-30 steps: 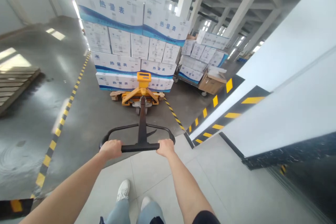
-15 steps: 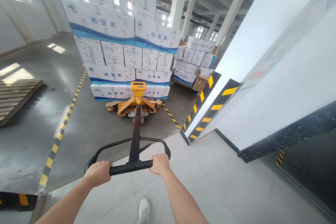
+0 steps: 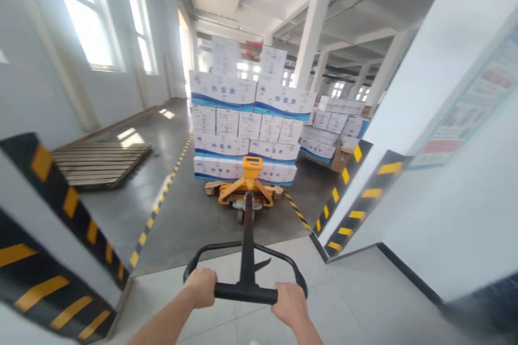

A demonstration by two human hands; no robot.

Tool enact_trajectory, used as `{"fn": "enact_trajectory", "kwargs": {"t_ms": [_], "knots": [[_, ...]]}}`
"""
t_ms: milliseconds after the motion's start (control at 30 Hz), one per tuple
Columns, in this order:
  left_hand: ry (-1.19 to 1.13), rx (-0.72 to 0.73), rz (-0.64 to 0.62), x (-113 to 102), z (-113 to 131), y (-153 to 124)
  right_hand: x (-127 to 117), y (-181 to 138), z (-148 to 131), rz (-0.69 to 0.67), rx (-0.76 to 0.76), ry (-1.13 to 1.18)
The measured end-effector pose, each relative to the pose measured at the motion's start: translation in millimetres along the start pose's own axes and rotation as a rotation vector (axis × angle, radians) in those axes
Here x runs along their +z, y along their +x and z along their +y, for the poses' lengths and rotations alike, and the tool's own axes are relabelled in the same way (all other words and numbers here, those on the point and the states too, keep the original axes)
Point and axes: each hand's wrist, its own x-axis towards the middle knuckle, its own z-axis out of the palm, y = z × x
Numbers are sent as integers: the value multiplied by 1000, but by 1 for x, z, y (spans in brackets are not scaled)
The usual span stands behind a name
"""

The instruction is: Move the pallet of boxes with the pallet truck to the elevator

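Both of my hands grip the black handle (image 3: 246, 292) of a yellow pallet jack (image 3: 251, 168), one at each end of the crossbar. My left hand (image 3: 201, 287) is wrapped round the left end, and my right hand (image 3: 290, 302) round the right end. A small black lever (image 3: 263, 264) sits beside the shaft, untouched by my fingers. On the jack's forks, over a wooden pallet (image 3: 277, 192), rises a tall stack of white and blue cartons (image 3: 226, 91). The forks themselves are hidden under the load.
Black-and-yellow striped corner posts stand left (image 3: 60, 280) and right (image 3: 356, 210) of the doorway. Wooden slats of a pallet (image 3: 101, 164) lie on the grey floor at left. A loaded cart of cartons (image 3: 318, 148) stands behind to the right. Striped tape (image 3: 162, 199) marks the floor.
My view has tilted up and turned left, so the handle, jack and cartons appear further right and lower. The left post and windows now show more. Both hands keep their grip.
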Motion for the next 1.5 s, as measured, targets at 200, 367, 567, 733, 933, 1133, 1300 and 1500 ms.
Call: {"fn": "enact_trajectory", "kwargs": {"t_ms": [200, 367, 567, 733, 933, 1133, 1300, 1500], "knots": [[-24, -22, -29, 7, 13, -17, 2, -22, 6, -24, -27, -9], [-18, -4, -21, 21, 8, -46, 4, -50, -9, -53, -18, -8], [-31, 2, -5, 43, -10, -64, 6, -72, -29, -92, -16, -1], [-57, -8, -8, 59, -15, -74, 10, -89, -34, -107, -25, 7], [-54, 13, 4, 69, -14, -88, 19, -106, -36, -84, -4, 22], [-66, 47, 10, 76, -14, -102, 26, -126, -42, -76, 27, 20], [-80, 72, 4, 85, -13, -111, 29, -142, -47, -90, 51, 10], [-79, 84, 14, 92, -11, -126, 29, -161, -53, -102, 67, 9]]}}
